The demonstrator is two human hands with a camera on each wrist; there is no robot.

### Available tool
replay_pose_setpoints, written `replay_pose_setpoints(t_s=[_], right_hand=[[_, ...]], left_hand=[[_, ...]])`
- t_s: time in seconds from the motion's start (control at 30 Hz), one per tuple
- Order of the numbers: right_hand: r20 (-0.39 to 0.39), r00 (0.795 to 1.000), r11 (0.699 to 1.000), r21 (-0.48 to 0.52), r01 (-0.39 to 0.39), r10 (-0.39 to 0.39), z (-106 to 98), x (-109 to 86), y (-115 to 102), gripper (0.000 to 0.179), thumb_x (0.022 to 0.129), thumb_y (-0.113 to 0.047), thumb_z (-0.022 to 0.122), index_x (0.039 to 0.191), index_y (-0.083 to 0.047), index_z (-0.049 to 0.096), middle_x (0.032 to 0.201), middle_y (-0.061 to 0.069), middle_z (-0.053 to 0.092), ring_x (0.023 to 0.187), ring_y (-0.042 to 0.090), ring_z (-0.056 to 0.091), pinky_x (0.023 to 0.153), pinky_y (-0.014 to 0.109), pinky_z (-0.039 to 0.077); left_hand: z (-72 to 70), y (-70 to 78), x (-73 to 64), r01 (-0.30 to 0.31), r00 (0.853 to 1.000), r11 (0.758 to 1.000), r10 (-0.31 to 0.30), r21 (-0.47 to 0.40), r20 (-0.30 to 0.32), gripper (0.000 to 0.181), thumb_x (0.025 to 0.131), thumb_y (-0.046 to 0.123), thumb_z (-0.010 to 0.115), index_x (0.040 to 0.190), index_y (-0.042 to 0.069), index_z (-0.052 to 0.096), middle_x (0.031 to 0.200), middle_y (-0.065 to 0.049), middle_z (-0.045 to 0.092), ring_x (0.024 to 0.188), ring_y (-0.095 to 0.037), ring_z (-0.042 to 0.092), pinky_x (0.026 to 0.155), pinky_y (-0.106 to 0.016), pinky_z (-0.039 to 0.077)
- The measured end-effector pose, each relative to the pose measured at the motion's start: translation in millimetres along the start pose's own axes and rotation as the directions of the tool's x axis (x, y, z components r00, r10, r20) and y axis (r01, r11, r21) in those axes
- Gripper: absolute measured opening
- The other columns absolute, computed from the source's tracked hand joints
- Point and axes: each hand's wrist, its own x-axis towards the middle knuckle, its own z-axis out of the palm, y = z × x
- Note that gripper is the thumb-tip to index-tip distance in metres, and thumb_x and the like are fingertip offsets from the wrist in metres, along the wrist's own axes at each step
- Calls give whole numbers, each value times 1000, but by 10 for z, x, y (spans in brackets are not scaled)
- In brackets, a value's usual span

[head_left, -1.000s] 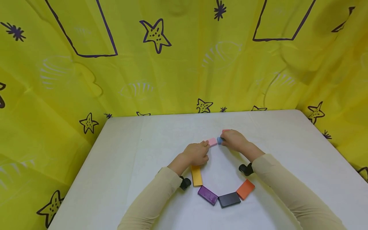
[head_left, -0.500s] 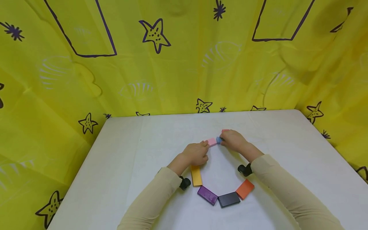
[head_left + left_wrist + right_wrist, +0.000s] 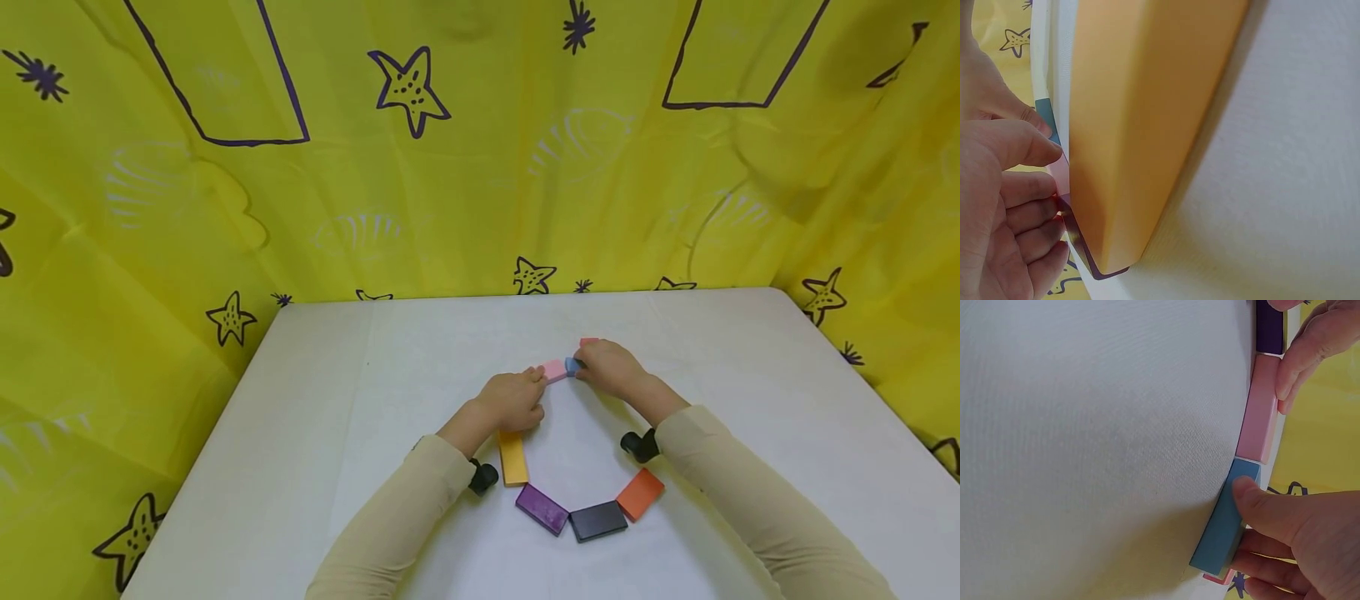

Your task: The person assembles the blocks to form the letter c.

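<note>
My left hand (image 3: 513,402) holds the left part of a pink block (image 3: 555,370), its fingers along the outer side in the right wrist view. My right hand (image 3: 611,368) pinches a blue block (image 3: 1225,519), thumb on its near face and fingers behind. The blue block's end meets the pink block's end. A dark purple block (image 3: 1270,328) adjoins the pink one's other end; my left hand hides it in the head view. Behind my right hand, a red block (image 3: 588,342) shows partly.
A yellow-orange block (image 3: 513,458), a purple block (image 3: 542,508), a black block (image 3: 597,521) and an orange block (image 3: 641,494) curve round the near side on the white table (image 3: 300,467). A yellow patterned curtain (image 3: 465,183) hangs behind.
The blue block has shifted slightly left in my right hand, closing a thin gap to the pink block. My left hand stays in place.
</note>
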Motion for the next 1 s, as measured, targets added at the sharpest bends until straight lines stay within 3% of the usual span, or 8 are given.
replay_pose_setpoints(t_s=[1.0], right_hand=[[6, 998, 998, -29, -64, 64, 8, -16, -55, 21, 81, -12, 70, 67, -7, 55, 62, 0, 48, 58, 17, 44, 59, 32, 40]], left_hand=[[7, 3, 9, 0, 1000, 1000, 0, 8, -6, 53, 94, 29, 43, 141, 7, 36, 147, -4, 29, 133, -15, 28, 103, -28, 27]])
